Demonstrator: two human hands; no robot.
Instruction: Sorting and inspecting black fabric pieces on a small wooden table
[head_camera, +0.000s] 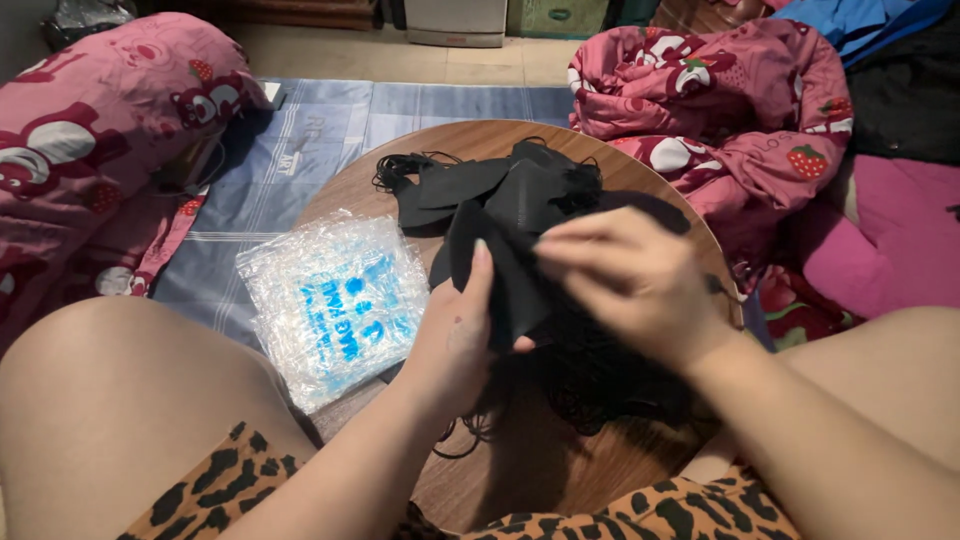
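Note:
A pile of black face masks (500, 185) with thin ear loops lies on a round wooden table (560, 460). My left hand (455, 335) grips one black mask (495, 270) from the left, thumb on top of it. My right hand (625, 280) pinches the same mask from the right, fingers pointing left. Both hands hold it just above the table's middle, over more black masks and tangled loops (590, 385). A stack of clear plastic bags with blue print (335, 300) rests on the table's left edge, next to my left hand.
A pink bolster pillow with bear prints (100, 140) lies at the left. A pink strawberry-print blanket (740, 110) is heaped at the right. A blue-grey mat (320, 130) covers the floor behind the table. My bare knees flank the table.

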